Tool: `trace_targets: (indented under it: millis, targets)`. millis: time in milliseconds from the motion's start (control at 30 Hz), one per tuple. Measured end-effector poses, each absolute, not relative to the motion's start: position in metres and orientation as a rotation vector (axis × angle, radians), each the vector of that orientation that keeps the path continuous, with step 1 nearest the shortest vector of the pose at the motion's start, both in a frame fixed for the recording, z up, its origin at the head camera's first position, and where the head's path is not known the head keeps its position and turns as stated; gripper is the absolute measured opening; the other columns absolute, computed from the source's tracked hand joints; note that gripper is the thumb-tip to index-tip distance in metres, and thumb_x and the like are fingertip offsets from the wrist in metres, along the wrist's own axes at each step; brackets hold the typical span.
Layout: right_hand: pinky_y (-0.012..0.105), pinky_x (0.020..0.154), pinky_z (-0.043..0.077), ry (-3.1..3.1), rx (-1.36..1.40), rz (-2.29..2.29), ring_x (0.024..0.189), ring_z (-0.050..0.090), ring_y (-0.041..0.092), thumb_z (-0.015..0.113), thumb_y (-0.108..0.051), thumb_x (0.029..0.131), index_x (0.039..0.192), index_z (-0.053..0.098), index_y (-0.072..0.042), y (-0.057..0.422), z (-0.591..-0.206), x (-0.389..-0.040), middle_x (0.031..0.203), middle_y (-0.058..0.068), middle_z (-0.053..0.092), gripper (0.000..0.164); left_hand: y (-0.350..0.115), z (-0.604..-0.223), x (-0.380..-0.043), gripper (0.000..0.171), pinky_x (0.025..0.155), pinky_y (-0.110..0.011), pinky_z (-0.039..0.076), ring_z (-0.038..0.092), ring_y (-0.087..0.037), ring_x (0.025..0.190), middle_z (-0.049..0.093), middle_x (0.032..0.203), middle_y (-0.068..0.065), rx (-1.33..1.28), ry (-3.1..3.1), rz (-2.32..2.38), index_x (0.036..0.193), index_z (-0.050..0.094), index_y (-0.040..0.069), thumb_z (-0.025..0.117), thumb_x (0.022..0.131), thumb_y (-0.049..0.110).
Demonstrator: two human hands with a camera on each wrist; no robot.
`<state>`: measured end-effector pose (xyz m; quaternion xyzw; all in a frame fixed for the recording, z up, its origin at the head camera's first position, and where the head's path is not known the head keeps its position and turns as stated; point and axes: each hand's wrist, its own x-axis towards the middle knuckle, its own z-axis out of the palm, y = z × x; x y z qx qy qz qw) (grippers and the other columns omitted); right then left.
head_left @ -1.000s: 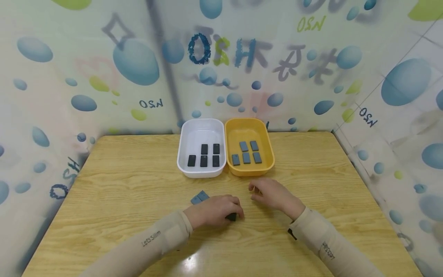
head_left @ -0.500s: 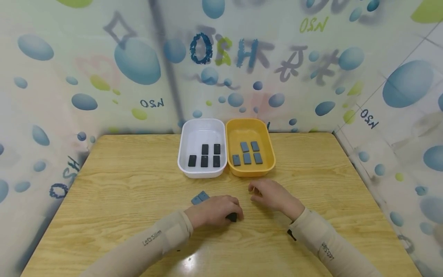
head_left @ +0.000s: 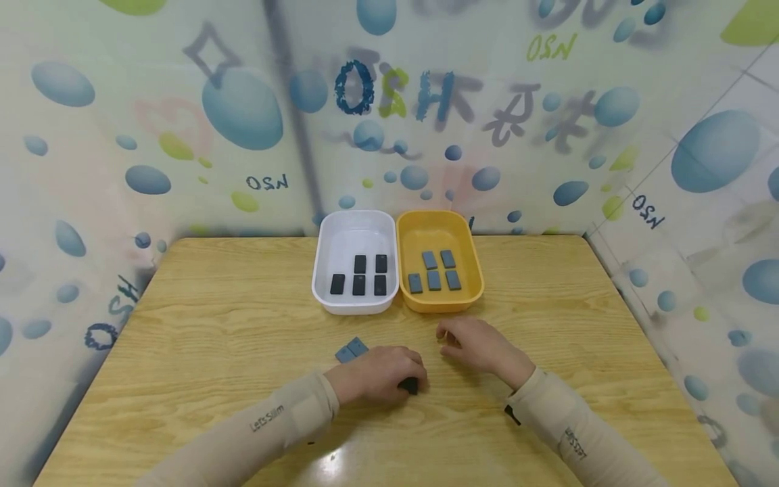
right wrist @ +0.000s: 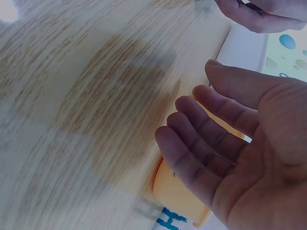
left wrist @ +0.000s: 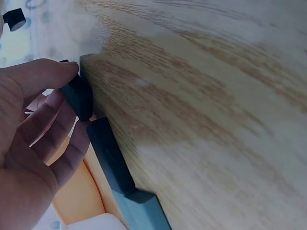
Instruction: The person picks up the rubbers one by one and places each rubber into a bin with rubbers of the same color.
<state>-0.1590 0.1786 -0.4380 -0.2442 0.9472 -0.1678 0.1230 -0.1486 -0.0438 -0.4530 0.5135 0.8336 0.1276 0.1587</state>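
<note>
My left hand (head_left: 385, 373) is low over the table in the head view, pinching a small black rectangular tile (head_left: 410, 385) between thumb and fingers. The left wrist view shows that held tile (left wrist: 78, 93) tilted, one end close to a second black tile (left wrist: 111, 155) lying on the wood. Beyond that one, end to end, is a blue-grey tile (left wrist: 144, 211). Two blue-grey tiles (head_left: 351, 349) lie beside the left hand in the head view. My right hand (head_left: 477, 343) is in front of the yellow tray, fingers loosely bent and holding nothing, as the right wrist view also shows.
A white tray (head_left: 326, 243) containing several black tiles stands at the back of the wooden table (head_left: 231, 304). Touching its right side is a yellow tray (head_left: 473, 264) with several blue-grey tiles. Behind both rises a patterned wall covering (head_left: 377, 162).
</note>
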Motion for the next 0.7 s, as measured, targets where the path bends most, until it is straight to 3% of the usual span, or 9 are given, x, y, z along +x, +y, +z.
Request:
trace_targets:
  millis: [700]
  targets:
    - [0.032, 0.071, 0.047, 2.781, -0.724, -0.470, 0.078, 0.053, 0.011, 0.071, -0.018, 0.088, 0.101, 0.065, -0.012, 0.1788, -0.4423, -0.1593, 0.089, 0.001, 0.064, 0.016, -0.0479, -0.4488, -0.1486, 0.026, 0.087, -0.022, 0.052, 0.061, -0.003, 0.104, 0.066, 0.111, 0.011, 1.447, 2.409, 0.398, 0.105, 0.071, 0.028, 0.073, 0.083, 0.015]
